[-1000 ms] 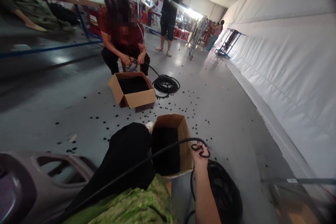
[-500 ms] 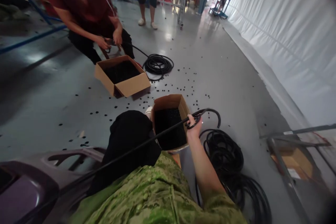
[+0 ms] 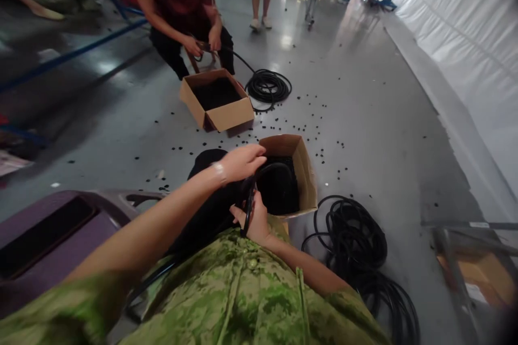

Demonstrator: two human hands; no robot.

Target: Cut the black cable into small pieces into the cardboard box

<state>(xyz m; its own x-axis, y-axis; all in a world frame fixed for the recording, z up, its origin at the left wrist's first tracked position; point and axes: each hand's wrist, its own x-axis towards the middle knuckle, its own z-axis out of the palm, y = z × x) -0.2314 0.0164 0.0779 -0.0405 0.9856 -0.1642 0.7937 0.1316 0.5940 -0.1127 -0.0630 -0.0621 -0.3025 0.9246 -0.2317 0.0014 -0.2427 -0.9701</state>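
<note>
My left hand (image 3: 243,161) reaches over the near side of a cardboard box (image 3: 308,188), fingers stretched out and thumb slightly apart. Just below its thumb, a black hose (image 3: 279,165) arcs over the box's dark contents. My right hand (image 3: 258,220) is close beneath, closed around the black loop handles of what look like scissors (image 3: 247,213). Their blades are hard to make out against the dark hose and my black trouser leg. Small black pieces (image 3: 279,197) fill the box, too dark to tell apart.
Coils of black hose (image 3: 356,232) lie on the floor at right. A purple chair (image 3: 81,226) bearing a dark phone-like slab stands at left. Ahead, a co-worker (image 3: 182,16) sits behind another cardboard box (image 3: 230,116) with a hose coil (image 3: 269,86). Black bits litter the floor.
My left hand has come into view over the box. My right hand has moved left and towards me with the scissors. The hose stretched across my lap has shifted, and the view has turned left.
</note>
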